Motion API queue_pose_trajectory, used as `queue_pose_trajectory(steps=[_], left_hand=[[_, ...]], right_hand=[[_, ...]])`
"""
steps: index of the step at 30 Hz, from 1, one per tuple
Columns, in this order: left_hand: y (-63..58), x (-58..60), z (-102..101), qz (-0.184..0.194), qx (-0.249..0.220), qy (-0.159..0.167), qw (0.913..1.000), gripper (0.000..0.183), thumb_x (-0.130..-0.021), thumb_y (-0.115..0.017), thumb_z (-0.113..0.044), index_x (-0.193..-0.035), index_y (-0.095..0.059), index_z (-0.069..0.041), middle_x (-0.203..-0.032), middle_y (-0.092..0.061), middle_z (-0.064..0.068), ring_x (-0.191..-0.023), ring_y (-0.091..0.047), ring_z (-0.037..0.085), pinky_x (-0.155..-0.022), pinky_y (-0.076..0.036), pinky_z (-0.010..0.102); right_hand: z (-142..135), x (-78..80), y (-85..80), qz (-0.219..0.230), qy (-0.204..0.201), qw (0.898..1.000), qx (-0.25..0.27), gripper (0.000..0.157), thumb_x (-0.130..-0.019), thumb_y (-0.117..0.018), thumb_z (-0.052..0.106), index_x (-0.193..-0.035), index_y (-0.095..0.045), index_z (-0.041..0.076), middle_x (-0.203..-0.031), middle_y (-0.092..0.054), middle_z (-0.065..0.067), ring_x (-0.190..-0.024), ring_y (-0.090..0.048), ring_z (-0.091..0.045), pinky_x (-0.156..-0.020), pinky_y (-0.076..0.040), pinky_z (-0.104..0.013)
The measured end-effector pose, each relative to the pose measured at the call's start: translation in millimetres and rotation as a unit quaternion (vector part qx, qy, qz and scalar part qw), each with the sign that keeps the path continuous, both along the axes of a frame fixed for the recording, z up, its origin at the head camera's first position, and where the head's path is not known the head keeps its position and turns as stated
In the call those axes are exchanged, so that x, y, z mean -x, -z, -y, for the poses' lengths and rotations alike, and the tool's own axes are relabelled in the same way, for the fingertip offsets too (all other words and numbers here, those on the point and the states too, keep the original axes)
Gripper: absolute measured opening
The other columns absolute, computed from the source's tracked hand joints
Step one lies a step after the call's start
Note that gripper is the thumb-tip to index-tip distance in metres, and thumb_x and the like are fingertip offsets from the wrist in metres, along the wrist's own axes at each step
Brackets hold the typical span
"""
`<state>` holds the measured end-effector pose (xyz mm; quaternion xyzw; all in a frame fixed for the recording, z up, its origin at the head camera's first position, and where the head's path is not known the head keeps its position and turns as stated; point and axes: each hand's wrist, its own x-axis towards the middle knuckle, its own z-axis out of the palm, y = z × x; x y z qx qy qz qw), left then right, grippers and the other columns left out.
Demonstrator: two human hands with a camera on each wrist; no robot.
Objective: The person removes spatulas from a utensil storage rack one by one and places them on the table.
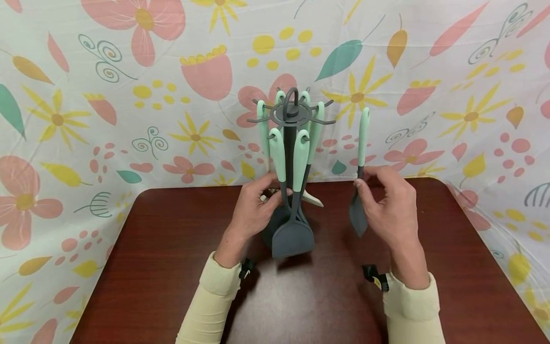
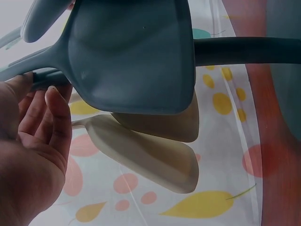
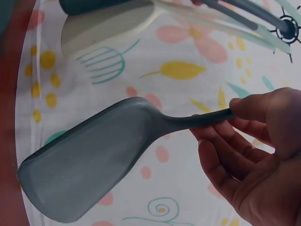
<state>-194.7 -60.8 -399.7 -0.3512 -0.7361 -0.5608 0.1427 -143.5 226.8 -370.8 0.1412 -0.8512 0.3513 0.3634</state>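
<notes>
Mint-green handles and dark grey heads hang around a dark utensil stand (image 1: 292, 113) topped with a loop and radiating hooks. My left hand (image 1: 253, 205) reaches in at its left side and grips the stand at mid-height, among the hanging shafts; part of that grip is hidden. A broad turner (image 1: 293, 239) hangs in front, its flat blade (image 2: 131, 56) large in the left wrist view. Right of the stand, my right hand (image 1: 388, 200) pinches a spatula (image 1: 363, 138) at its dark neck, handle up and blade down. Its long grey blade (image 3: 89, 165) shows fully in the right wrist view.
Beige utensil heads (image 2: 150, 150) hang at the back of the stand, one showing past its right side. The stand is on a dark reddish-brown table (image 1: 172, 267). Behind the table hangs a white cloth (image 1: 163, 95) printed with flowers and leaves.
</notes>
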Motion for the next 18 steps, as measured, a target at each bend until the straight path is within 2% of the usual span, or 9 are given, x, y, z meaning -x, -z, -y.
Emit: queue_pose_trajectory(steps=[6, 10, 18], left_hand=[[0.6, 1.0, -0.2, -0.005, -0.006, 0.003, 1.0000, 0.021, -0.101, -0.073, -0.005, -0.122, -0.074, -0.006, -0.104, -0.079, 0.010, -0.079, -0.072, 0.016, -0.068, -0.058, 0.031], [1.2, 0.7, -1.1, 0.004, -0.008, 0.006, 0.9999, 0.024, -0.101, -0.071, 0.000, -0.124, -0.074, -0.007, -0.103, -0.079, 0.009, -0.083, -0.074, 0.019, -0.068, -0.058, 0.031], [1.6, 1.8, -0.4, -0.001, -0.008, 0.007, 0.9999, 0.025, -0.101, -0.072, -0.001, -0.124, -0.074, -0.010, -0.104, -0.079, 0.007, -0.087, -0.074, 0.015, -0.070, -0.059, 0.032]], right_hand=[[-1.4, 5.3, 5.5, -0.011, 0.014, 1.000, 0.011, 0.011, -0.094, -0.078, -0.001, -0.104, -0.073, 0.000, -0.094, -0.071, -0.012, -0.084, -0.069, -0.023, -0.081, -0.044, -0.013], [-2.0, 8.3, 10.0, -0.003, 0.017, 1.000, 0.007, 0.010, -0.095, -0.078, 0.000, -0.103, -0.072, 0.001, -0.094, -0.070, -0.011, -0.083, -0.069, -0.021, -0.080, -0.045, -0.014], [-5.2, 9.1, 15.9, 0.028, 0.033, 0.999, -0.004, 0.010, -0.096, -0.078, 0.003, -0.102, -0.071, 0.001, -0.093, -0.069, -0.010, -0.083, -0.069, -0.021, -0.075, -0.042, -0.012]])
